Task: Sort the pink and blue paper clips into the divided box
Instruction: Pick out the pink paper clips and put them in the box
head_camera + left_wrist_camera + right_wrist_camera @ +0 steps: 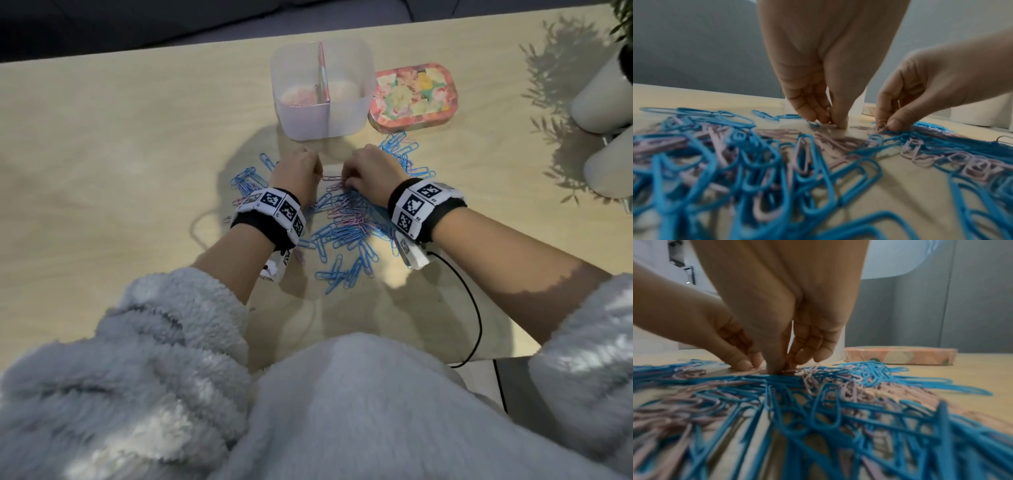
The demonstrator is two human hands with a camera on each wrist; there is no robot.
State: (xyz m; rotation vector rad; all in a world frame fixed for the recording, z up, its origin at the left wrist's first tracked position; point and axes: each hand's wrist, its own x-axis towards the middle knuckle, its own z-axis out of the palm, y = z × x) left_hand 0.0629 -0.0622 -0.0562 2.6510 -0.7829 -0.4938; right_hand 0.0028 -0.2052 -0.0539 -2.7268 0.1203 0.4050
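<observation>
Blue and pink paper clips (342, 226) lie mixed in a pile on the table between my wrists. My left hand (320, 173) reaches down at the pile's far edge, thumb and fingers pinching a pink clip (826, 125) against the table. Close beside it, my right hand (346, 178) pinches another pink clip (880, 125) between thumb and forefinger. One pink clip (332, 178) lies flat between the two hands. The translucent divided box (356, 102) stands just beyond the hands; pink clips (298, 97) lie in its left compartment.
A floral tin (412, 96) sits right of the box, with more blue clips (400, 147) in front of it. White plant pots (603, 99) stand at the far right edge. A black cable (476, 308) trails from my right wrist to the table's near edge.
</observation>
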